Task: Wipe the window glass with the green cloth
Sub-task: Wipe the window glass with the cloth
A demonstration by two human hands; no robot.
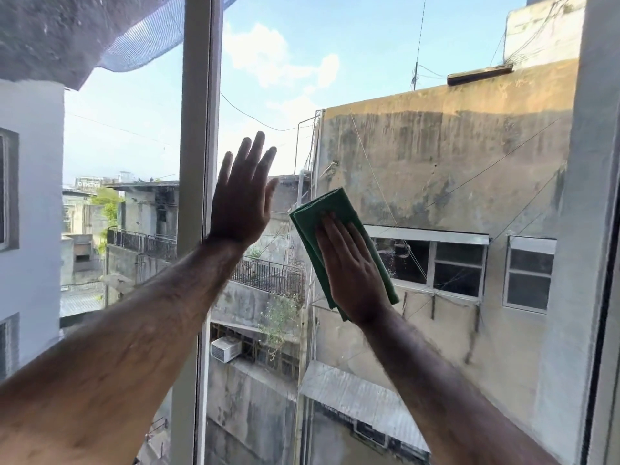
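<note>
The window glass (419, 156) fills the middle and right of the view, with buildings and sky behind it. A folded green cloth (322, 209) lies flat against the glass near the centre. My right hand (352, 266) presses on the cloth with its fingers flat and together, covering the cloth's middle. My left hand (241, 196) is raised to the left of the cloth, palm toward the glass, fingers spread, holding nothing. I cannot tell whether the left palm touches the pane.
A white vertical window frame post (198, 162) stands just left of my left hand. Another frame edge (600, 229) runs down the far right. A second pane (117, 146) lies left of the post.
</note>
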